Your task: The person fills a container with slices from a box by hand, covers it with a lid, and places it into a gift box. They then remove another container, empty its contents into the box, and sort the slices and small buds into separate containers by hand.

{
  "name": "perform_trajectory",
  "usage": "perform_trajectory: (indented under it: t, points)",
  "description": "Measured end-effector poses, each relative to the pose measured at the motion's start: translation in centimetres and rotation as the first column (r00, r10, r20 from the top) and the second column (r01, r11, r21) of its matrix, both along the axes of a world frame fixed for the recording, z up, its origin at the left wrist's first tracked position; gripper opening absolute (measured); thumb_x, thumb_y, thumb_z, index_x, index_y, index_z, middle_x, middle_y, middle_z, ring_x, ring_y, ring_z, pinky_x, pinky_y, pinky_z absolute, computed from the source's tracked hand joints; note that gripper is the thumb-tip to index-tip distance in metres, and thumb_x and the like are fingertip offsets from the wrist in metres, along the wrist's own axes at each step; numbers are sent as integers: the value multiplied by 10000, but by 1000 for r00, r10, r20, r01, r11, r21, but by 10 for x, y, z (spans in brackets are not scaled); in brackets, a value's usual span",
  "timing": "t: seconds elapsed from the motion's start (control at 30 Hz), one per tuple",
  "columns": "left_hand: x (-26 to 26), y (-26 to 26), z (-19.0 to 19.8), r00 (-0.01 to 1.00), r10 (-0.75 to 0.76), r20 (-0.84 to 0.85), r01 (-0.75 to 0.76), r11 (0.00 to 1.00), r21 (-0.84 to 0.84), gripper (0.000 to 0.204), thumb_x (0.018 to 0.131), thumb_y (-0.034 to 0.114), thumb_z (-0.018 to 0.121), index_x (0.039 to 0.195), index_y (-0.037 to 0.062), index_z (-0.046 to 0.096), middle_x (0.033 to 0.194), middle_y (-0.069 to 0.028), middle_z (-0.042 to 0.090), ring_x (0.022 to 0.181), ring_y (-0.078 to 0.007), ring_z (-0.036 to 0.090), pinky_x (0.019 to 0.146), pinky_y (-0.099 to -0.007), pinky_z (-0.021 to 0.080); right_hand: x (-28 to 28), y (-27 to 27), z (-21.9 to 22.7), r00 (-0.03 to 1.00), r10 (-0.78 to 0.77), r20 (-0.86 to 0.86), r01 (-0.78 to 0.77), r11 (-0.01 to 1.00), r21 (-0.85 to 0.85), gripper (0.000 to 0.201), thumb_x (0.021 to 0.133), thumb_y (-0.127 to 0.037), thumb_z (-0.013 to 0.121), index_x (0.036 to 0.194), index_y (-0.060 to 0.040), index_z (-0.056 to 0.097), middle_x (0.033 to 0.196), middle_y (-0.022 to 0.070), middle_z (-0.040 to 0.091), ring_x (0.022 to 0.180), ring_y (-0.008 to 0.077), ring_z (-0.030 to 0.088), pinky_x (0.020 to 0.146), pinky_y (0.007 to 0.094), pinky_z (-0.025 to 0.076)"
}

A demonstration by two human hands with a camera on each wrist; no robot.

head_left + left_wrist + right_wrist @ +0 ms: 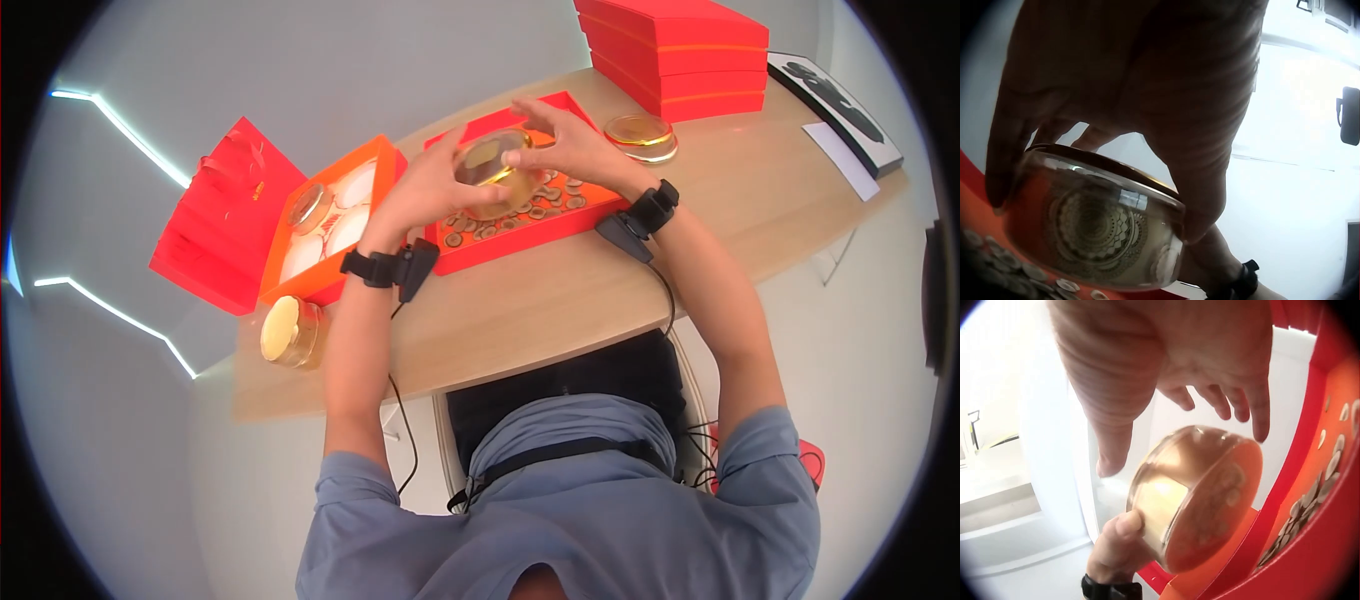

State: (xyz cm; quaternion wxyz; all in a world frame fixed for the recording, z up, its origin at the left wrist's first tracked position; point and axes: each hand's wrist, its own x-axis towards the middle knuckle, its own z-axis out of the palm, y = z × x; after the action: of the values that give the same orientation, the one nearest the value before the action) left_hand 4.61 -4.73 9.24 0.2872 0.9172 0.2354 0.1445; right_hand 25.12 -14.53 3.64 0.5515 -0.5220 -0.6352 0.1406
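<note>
A round clear jar with a gold-rimmed lid is tilted above a red box with an orange inside. My left hand grips the jar, thumb on one side and fingers on the other, as the left wrist view shows. Through the jar's clear wall a ringed, patterned base shows. My right hand is spread on the other side; in the right wrist view its fingers stand apart from the jar. Dried round slices lie scattered in the red box.
To the left, an orange-edged box has white round inserts and a jar, with a red gift bag behind. A gold-lidded jar stands near the left edge. At right are another jar, stacked red boxes and white paper.
</note>
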Motion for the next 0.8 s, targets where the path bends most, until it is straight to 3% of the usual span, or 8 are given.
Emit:
perform_trajectory:
  t: [0.1,0.2,0.3,0.43,0.53,0.6,0.7,0.8]
  points:
    - [9,-8,-17,999,-27,35,25,997,78,1107,669,391,827,1486,-51,224,1350,-253,497,1211,-322,543,989,-401,450,0,-8,6,973,202,-109,-228,910,-347,1004,723,-508,796,1417,79,369,1321,255,514,1255,329,492,1042,381,403]
    - [9,-10,-28,990,3,138,-13,997,71,1088,683,382,830,1485,-44,230,1345,-245,496,1208,-310,546,984,-389,465,11,8,-12,969,248,10,-241,949,-205,949,739,-474,794,1427,37,386,1235,171,568,1046,198,580,800,284,495]
    - [7,-22,-32,947,124,296,-107,991,-74,1070,711,350,830,1486,-52,211,1331,-239,500,1205,-287,548,967,-361,481,0,-9,7,979,165,-118,-192,942,-275,938,742,-467,795,1415,50,394,1150,147,590,920,156,590,705,262,493]
    - [15,-19,-49,825,255,504,-200,966,-163,1036,744,313,829,1475,-71,202,1351,-232,475,1203,-253,545,959,-336,487,-6,-8,12,954,97,-285,-162,963,-215,983,722,-506,807,1381,102,403,1220,257,544,1070,257,601,808,315,534]
    - [17,-16,-52,781,200,591,0,947,-320,1012,753,308,829,1461,-73,214,1364,-221,450,1194,-245,542,980,-339,473,-10,-6,11,933,92,-348,-165,969,-186,984,731,-518,797,1375,114,403,1229,278,541,1091,267,599,830,330,533]
    - [14,-31,-53,789,154,595,-42,979,-198,996,759,291,828,1455,-73,216,1364,-215,439,1180,-232,547,991,-335,464,-12,2,0,910,89,-405,-152,981,-125,993,730,-541,789,1371,114,408,1230,284,543,1082,270,607,832,331,533]
    - [12,-29,-52,836,142,530,-65,985,-160,1112,714,291,863,1465,-71,128,1380,-231,411,1213,-262,528,982,-337,479,-12,4,0,922,31,-387,-136,960,-246,988,727,-556,779,1388,82,415,1184,277,581,1084,259,615,824,327,531]
    - [12,-28,-56,874,159,458,-26,959,-282,1199,680,300,886,1475,-72,70,1390,-250,391,1236,-282,516,950,-344,511,-15,3,-2,1000,25,-2,-25,968,-252,899,737,-542,764,1352,46,474,1039,220,651,970,226,655,767,311,536]
